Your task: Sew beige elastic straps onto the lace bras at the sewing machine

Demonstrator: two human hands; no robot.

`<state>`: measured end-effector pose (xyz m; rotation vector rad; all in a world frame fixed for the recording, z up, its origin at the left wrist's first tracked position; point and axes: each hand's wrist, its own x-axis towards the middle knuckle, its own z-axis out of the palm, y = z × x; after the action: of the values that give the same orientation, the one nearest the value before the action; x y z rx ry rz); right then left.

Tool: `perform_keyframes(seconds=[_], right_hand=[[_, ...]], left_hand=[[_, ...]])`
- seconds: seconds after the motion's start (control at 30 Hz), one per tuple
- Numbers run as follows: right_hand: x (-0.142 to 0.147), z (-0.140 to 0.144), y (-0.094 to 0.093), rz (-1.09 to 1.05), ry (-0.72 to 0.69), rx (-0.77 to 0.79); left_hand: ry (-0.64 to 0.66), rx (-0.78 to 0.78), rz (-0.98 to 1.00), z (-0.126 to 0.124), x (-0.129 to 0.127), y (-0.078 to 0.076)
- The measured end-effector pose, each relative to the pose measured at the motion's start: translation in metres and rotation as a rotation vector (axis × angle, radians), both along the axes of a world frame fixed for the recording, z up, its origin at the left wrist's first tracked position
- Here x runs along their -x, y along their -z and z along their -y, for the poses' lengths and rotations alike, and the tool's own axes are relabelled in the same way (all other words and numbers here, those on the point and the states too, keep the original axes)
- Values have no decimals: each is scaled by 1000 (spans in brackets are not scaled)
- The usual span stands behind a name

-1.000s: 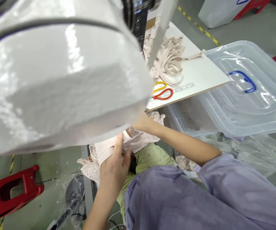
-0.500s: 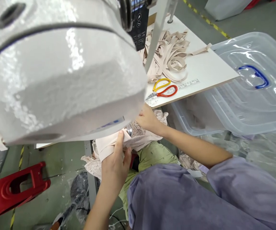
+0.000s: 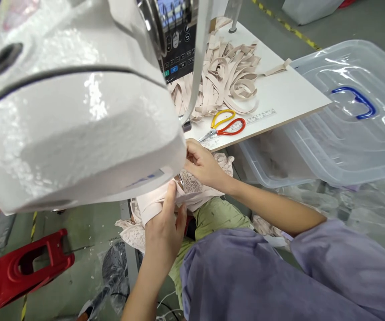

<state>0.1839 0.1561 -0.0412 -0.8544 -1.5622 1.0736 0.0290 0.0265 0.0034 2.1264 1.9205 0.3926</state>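
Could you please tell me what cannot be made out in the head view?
In the head view:
Cloth: partly hidden by the machine.
Right hand: any grip hidden by its own fingers.
Screen: cut off by the top edge.
Blue marking: too blurred to read.
Stool: cut off by the left edge.
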Motion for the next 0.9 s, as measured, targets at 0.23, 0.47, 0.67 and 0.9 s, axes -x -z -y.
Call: perform_keyframes(seconds=[0.23, 0.47, 0.67, 0.9], right_hand=[[-2, 8, -2, -1, -29, 63], [3, 20, -1, -109, -49, 273], [-8, 54, 4, -162, -154, 437], [-28, 90, 0, -121, -190, 458]], left_hand=[[-24, 2, 38, 5, -1, 4], [-132, -60, 55, 11, -1, 12], [20, -143, -21, 37, -25, 24], [69, -229, 52, 62, -46, 37]])
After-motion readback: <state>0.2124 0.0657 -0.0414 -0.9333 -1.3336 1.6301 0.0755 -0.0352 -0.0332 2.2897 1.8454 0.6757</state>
